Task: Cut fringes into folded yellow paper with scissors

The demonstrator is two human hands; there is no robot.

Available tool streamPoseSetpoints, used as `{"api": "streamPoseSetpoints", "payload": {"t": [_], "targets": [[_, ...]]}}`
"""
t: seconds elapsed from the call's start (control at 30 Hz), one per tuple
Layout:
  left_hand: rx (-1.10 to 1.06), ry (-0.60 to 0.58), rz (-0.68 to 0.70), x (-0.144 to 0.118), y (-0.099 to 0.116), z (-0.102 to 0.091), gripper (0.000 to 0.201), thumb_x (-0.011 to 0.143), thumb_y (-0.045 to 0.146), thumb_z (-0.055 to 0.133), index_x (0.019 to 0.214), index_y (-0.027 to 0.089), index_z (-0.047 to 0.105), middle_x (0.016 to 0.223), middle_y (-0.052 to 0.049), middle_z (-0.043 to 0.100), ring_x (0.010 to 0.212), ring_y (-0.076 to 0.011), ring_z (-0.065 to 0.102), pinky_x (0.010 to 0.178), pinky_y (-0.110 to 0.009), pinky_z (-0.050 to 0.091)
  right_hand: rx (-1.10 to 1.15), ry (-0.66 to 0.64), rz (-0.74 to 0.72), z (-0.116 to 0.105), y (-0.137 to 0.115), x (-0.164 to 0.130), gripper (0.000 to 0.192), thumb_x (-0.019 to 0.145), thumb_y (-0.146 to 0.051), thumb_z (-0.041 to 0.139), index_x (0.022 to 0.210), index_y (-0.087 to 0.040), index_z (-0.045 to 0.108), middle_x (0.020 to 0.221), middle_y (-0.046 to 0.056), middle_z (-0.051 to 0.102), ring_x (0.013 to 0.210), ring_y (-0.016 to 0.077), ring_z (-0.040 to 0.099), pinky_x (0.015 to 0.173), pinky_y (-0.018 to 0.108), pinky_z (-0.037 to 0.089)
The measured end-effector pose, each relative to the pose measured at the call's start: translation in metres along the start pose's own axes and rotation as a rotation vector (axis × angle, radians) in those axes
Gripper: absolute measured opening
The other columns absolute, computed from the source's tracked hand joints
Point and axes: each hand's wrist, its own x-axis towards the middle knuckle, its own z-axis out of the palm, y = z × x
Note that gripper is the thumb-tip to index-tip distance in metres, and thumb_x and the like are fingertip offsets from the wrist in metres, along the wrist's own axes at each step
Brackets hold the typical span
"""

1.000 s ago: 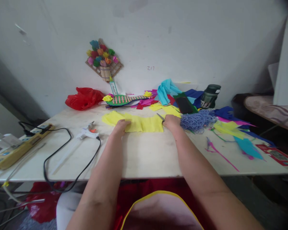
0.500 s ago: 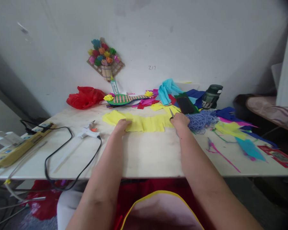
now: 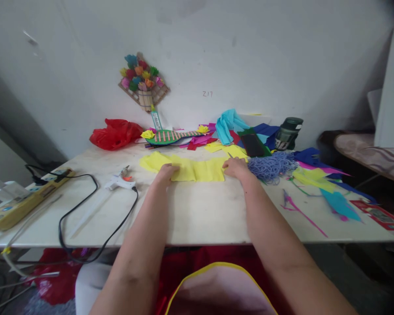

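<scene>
A strip of yellow crepe paper (image 3: 200, 169) lies flat across the middle of the white table, with a crumpled stretch at its left end. My left hand (image 3: 167, 171) grips the paper's left part, thumb on top and the other fingers mostly hidden. At the right end, my right hand (image 3: 235, 167) is closed round a pair of scissors (image 3: 230, 155), touching the paper's edge. Only a bit of the blades shows above the knuckles; the handles are covered by my fingers. Behind my right hand lie more yellow paper pieces (image 3: 238, 151).
A hot glue gun (image 3: 120, 180) with a black cord and a power strip (image 3: 29, 199) occupy the left side. Tangled blue-purple strings (image 3: 272, 166), a phone (image 3: 252, 144) and a dark bottle (image 3: 289, 133) stand right. A red plastic bag (image 3: 116, 134) rests at back left.
My right hand has moved left and closer to the paper's right end, with the scissors in it. Less of the blades shows now. My left hand has stayed in place.
</scene>
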Motion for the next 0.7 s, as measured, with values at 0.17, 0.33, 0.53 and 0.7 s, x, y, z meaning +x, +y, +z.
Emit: {"api": "streamPoseSetpoints", "payload": {"t": [0.17,0.33,0.53,0.7], "targets": [[0.013,-0.007,0.013,0.0028,-0.0021,-0.0019,0.013,0.059,0.006,0.061,0.067,0.016,0.057,0.064,-0.006,0.064,0.075,-0.0232,0.063,0.068,-0.031,0.048,0.019,-0.079,-0.071,-0.0001,-0.0024,-0.001,0.037,0.066,-0.018,0.051,0.099,-0.028,0.065,0.109,0.005,0.061,0.104,0.0251,0.051,0.086,0.038,0.033],[0.004,-0.015,0.012,0.0026,-0.0018,-0.0013,0.015,0.058,0.007,0.061,0.069,0.016,0.058,0.069,-0.007,0.065,0.077,-0.0238,0.063,0.067,-0.03,0.048,0.036,-0.095,-0.065,0.0,-0.0024,-0.0001,0.037,0.064,-0.016,0.053,0.097,-0.026,0.065,0.11,0.005,0.061,0.101,0.0242,0.054,0.084,0.037,0.036],[0.017,0.004,0.016,0.004,-0.0024,-0.001,0.014,0.059,0.006,0.058,0.068,0.016,0.058,0.07,-0.007,0.066,0.074,-0.0229,0.063,0.066,-0.03,0.048,-0.016,-0.043,0.027,0.0033,-0.0041,0.0034,0.027,0.07,-0.014,0.047,0.089,-0.018,0.067,0.101,0.011,0.064,0.096,0.0241,0.057,0.079,0.036,0.038],[-0.022,0.018,0.025,0.0082,-0.0054,-0.0023,0.016,0.056,0.005,0.06,0.067,0.016,0.057,0.067,-0.006,0.065,0.072,-0.022,0.063,0.064,-0.028,0.047,0.068,0.166,0.127,0.0028,-0.0013,0.0018,0.027,0.075,-0.016,0.043,0.091,-0.015,0.065,0.098,0.014,0.063,0.094,0.0244,0.056,0.079,0.035,0.037]]}}
